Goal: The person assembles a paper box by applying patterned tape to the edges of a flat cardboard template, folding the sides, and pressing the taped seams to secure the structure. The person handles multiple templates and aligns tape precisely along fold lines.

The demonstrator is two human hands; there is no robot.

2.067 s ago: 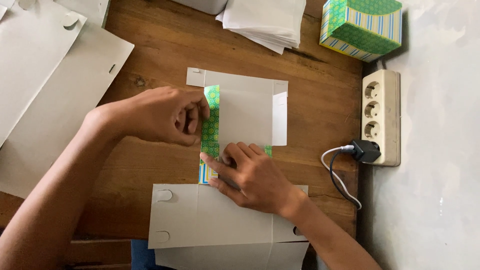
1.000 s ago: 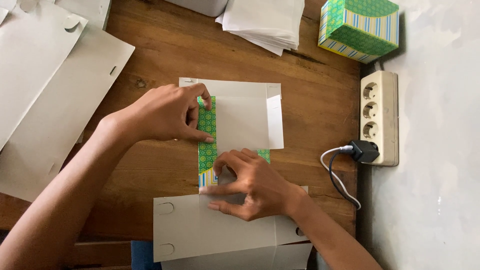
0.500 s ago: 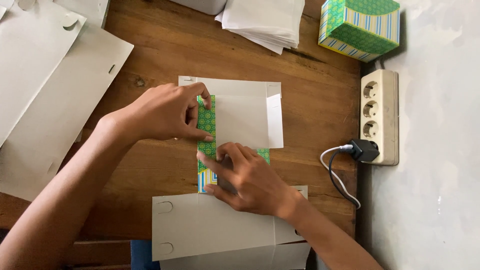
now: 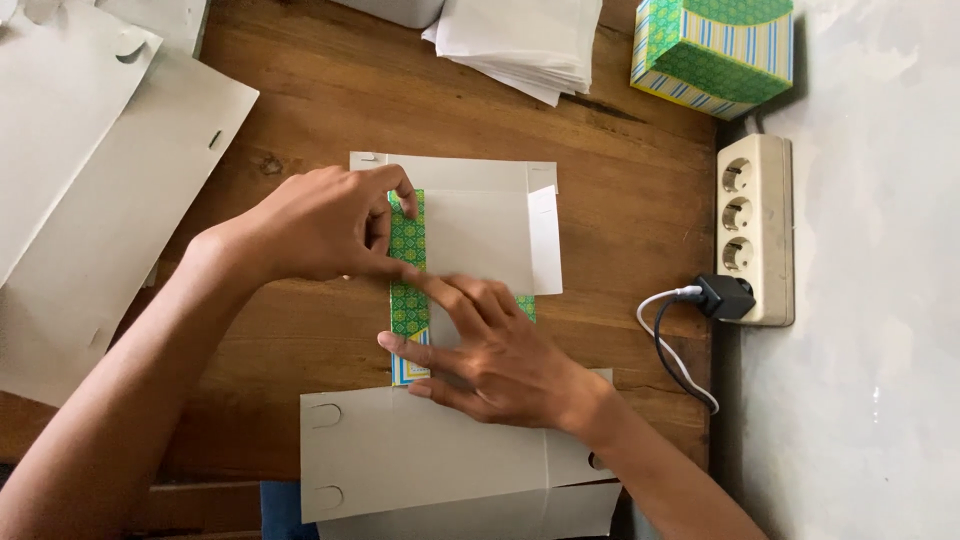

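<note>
Meanwhile, flat cardboard box blank [image 4: 480,235], green-patterned flap, being pinched by left hand [image 4: 320,225], being pressed flat under open right hand [image 4: 490,350].

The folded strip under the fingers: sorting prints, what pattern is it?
Green ornamental pattern on the folded strip, seen in the head view.

right hand's [image 4: 495,350] fingers now further up the green flap [image 4: 407,265], against left hand [image 4: 325,222]

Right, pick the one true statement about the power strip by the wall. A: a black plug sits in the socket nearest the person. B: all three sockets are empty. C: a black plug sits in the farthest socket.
A: on the power strip, the black plug fills the nearest socket, with the other two empty.
</note>
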